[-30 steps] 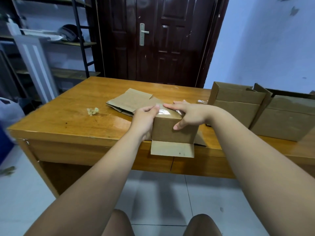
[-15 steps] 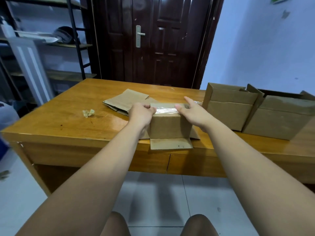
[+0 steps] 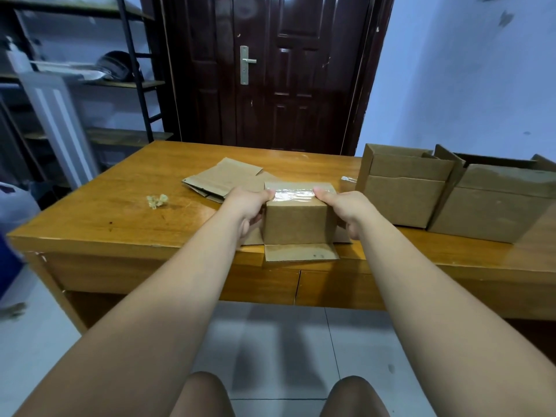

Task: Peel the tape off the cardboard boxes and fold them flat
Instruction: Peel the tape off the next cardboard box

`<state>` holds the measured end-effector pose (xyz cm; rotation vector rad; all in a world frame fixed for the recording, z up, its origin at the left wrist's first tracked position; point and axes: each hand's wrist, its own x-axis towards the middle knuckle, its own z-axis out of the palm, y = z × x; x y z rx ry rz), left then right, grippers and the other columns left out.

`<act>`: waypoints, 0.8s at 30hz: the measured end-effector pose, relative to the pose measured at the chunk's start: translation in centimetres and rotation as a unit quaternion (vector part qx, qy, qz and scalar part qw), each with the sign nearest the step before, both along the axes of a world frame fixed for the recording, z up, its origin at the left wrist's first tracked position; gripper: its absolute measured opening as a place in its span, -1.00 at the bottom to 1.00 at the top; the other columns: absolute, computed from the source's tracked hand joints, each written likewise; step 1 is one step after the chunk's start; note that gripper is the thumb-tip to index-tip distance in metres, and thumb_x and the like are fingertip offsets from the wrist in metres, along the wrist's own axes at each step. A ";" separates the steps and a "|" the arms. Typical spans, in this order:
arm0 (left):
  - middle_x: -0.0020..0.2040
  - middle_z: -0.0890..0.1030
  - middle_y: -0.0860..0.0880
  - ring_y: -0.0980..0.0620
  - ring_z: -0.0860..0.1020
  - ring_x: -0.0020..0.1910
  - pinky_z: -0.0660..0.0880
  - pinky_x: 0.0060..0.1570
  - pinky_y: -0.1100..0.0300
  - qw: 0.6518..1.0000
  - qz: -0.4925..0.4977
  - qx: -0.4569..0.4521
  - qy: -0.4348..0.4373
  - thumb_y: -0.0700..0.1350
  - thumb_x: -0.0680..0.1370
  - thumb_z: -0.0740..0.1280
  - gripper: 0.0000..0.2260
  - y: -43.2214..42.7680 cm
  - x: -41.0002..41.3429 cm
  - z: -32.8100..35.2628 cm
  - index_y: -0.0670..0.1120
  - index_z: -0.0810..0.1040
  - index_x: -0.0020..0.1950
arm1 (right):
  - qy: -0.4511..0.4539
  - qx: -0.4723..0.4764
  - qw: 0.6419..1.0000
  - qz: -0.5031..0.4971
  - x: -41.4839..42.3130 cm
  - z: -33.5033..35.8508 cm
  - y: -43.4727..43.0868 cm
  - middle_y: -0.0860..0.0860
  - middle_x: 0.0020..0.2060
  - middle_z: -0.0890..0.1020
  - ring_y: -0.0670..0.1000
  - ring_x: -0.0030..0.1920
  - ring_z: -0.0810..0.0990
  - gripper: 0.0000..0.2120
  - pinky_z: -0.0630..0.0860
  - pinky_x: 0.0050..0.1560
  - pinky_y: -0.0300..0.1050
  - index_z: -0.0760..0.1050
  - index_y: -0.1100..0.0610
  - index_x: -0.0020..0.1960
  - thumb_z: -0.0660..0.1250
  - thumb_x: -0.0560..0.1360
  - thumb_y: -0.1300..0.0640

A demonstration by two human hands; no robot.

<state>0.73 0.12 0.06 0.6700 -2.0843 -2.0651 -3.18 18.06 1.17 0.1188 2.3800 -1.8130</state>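
Note:
A small cardboard box [image 3: 298, 222] stands at the near edge of the wooden table [image 3: 126, 212], its lower flaps splayed flat on the tabletop. A strip of clear tape [image 3: 293, 194] runs across its top. My left hand [image 3: 248, 206] grips the box's left side, thumb on the top edge by the tape. My right hand [image 3: 346, 207] grips the right side, thumb on the tape's other end. Flattened cardboard [image 3: 224, 179] lies just behind the box.
Two bigger open boxes [image 3: 401, 194] [image 3: 493, 209] stand on the table's right part. A crumpled wad of tape [image 3: 157, 201] lies at the left, and a clear scrap [image 3: 346, 179] by the boxes. A dark door and metal shelves stand behind the table.
My right hand slid off the box top to its right side and now grips it. The left hand shifted lower on the left side. The box stayed in place.

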 end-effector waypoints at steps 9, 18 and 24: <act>-0.03 0.61 -0.10 0.04 0.57 -0.12 0.55 -0.18 0.27 0.999 -0.005 0.044 -0.011 -0.11 0.49 0.44 -0.76 -0.2 -0.1 0.2 -0.20 0.56 0.08 | -0.006 -0.021 1.000 -0.013 0.0 0.1 -0.2 0.13 0.31 0.45 0.09 0.19 0.43 -0.29 0.38 0.05 -0.08 0.32 0.26 0.41 0.46 0.41 -0.07; 0.16 0.61 -0.16 -0.08 0.58 0.10 0.52 0.18 0.05 0.999 0.002 -0.024 0.026 -0.09 0.53 0.39 -0.68 0.0 -0.1 -0.2 -0.20 0.54 0.23 | 0.024 -0.025 0.999 -0.024 0.3 -0.2 -0.5 0.05 0.08 0.53 -0.02 -0.07 0.44 -0.46 0.35 -0.09 -0.14 0.44 0.29 0.29 0.43 0.47 -0.03; 0.19 0.52 -0.11 -0.08 0.51 0.18 0.44 0.10 0.14 0.896 0.061 -0.433 0.081 -0.19 0.58 0.29 -0.74 2.4 -0.2 0.4 -0.17 0.54 0.27 | 0.079 -0.017 0.996 -0.033 0.4 -0.5 -0.7 0.07 0.27 0.49 0.06 0.21 0.44 -0.42 0.41 0.16 -0.09 0.37 0.20 0.41 0.43 0.48 0.01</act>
